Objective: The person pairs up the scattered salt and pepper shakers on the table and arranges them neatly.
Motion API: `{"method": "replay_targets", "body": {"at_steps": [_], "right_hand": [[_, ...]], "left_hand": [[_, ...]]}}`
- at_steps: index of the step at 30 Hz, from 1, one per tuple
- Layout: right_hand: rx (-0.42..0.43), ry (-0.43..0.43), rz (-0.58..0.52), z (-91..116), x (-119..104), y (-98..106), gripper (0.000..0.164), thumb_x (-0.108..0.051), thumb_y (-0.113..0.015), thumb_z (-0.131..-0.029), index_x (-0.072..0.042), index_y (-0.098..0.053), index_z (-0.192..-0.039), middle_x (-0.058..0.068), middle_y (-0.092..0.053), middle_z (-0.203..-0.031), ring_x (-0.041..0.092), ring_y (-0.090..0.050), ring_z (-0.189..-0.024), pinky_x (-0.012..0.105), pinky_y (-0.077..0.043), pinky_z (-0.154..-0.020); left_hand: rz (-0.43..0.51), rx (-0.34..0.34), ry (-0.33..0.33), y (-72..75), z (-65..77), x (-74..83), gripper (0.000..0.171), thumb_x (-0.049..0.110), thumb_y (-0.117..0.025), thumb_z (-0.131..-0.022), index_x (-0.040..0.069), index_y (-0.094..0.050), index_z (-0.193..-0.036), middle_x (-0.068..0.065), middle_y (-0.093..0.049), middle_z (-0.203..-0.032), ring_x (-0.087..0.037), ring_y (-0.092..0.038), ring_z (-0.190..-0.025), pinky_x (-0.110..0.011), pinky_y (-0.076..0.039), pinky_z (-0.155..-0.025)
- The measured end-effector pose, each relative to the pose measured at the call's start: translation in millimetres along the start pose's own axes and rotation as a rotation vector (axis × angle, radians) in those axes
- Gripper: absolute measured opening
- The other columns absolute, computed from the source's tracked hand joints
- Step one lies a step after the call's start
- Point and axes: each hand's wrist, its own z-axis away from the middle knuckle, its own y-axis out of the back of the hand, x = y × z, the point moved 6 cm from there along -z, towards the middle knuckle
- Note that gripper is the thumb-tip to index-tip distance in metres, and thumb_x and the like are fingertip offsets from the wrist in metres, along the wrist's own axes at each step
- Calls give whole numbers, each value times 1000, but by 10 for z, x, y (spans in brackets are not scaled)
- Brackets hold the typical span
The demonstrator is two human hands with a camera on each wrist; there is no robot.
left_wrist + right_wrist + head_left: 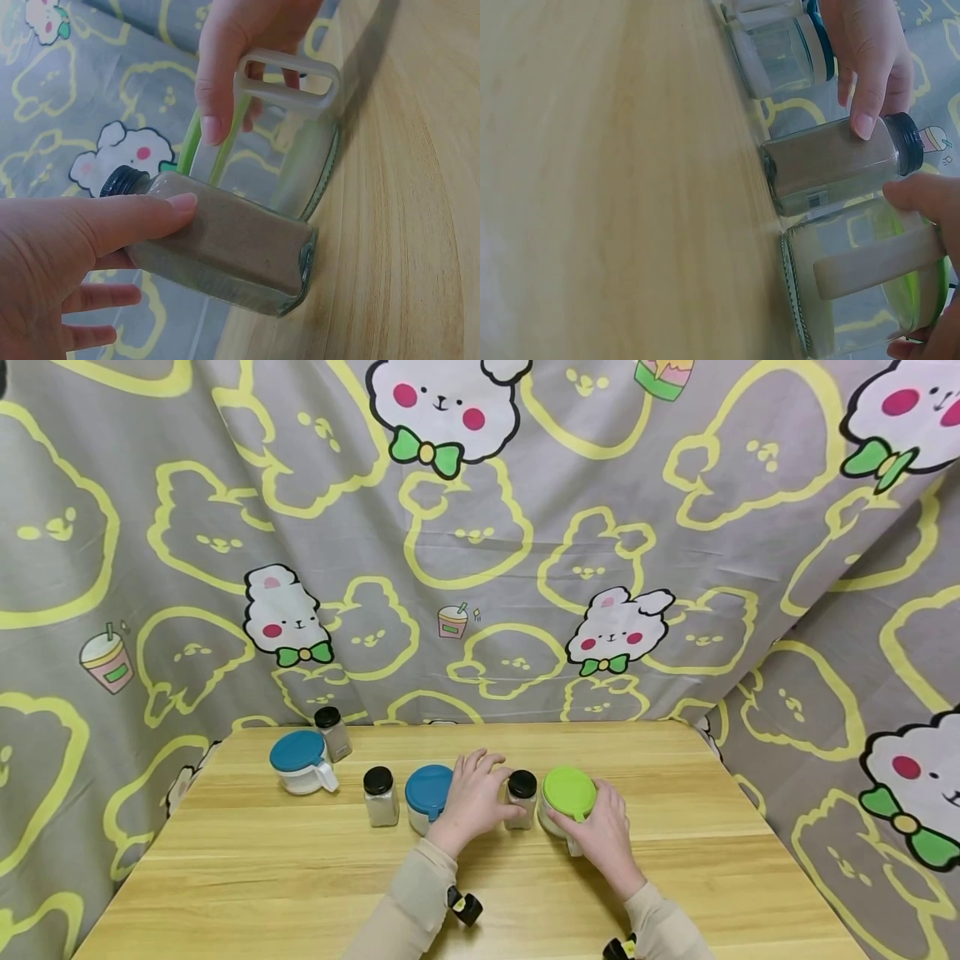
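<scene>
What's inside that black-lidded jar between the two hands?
A greyish-brown filling shows through the glass of the jar; I can't tell what it is. The black lid covers the top, and the left hand hides part of one side.

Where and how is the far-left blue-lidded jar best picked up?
I'd probably take the jar by its white handle, coming from the front right: it juts out that way, while a black-capped bottle stands close at the back right.

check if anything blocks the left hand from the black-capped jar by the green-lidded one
Nothing visible: the left hand has its thumb across the black-capped jar; the green-lidded jar stands beyond it.
</scene>
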Motion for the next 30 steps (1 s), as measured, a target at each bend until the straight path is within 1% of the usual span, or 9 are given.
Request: {"method": "replay_targets", "body": {"at_steps": [5,10,13,18,23,27,30], "right_hand": [[13,7,1,7,-10,10,94,-48,-81,-72,4,-37,-137,25,-46,-133,41,-37,-129,60,-36,-96],[22,16,-1,-3,-20,47,100,-47,-82,-71,5,-33,-142,28,-42,-139,44,-36,-132,65,-34,-102],[12,10,-3,-16,-24,77,104,-47,-81,-72,4,-29,-146,29,-38,-144,45,-33,-135,67,-31,-106],[-8,12,-23,-36,-56,140,106,-49,-80,-74,4,-25,-149,29,-32,-150,47,-29,-138,67,-26,-110],[-16,13,-64,-55,-84,233,104,-47,-79,-77,2,-24,-150,28,-28,-152,46,-27,-140,67,-24,-112],[-2,27,-89,-72,-113,322,99,-43,-78,-79,1,-24,-150,27,-29,-152,46,-26,-141,66,-23,-113],[23,48,-111,-77,-147,395,96,-40,-78,-80,1,-26,-150,27,-30,-152,46,-26,-141,64,-23,-114]], "left_hand": [[7,1,1,-1,1,0,57,55,-78,-75,22,-68,-120,-3,-55,-139,-33,-37,-140,-62,-24,-116],[20,9,3,23,8,-9,60,56,-77,-74,23,-67,-122,-4,-55,-139,-34,-37,-140,-63,-24,-115],[27,15,5,55,14,-18,61,58,-76,-74,25,-66,-124,-4,-54,-140,-34,-38,-139,-63,-24,-115],[28,27,2,148,14,-32,62,59,-76,-74,27,-64,-125,-3,-54,-140,-34,-38,-139,-63,-25,-114],[47,33,13,270,26,-48,61,57,-76,-75,28,-63,-127,-3,-52,-142,-33,-37,-140,-64,-22,-115],[70,50,20,364,40,-60,60,56,-76,-76,28,-63,-128,-3,-51,-143,-33,-37,-140,-64,-22,-115],[86,59,24,428,52,-65,60,55,-76,-77,28,-62,-128,-4,-51,-143,-33,-36,-140,-64,-21,-116]]}}
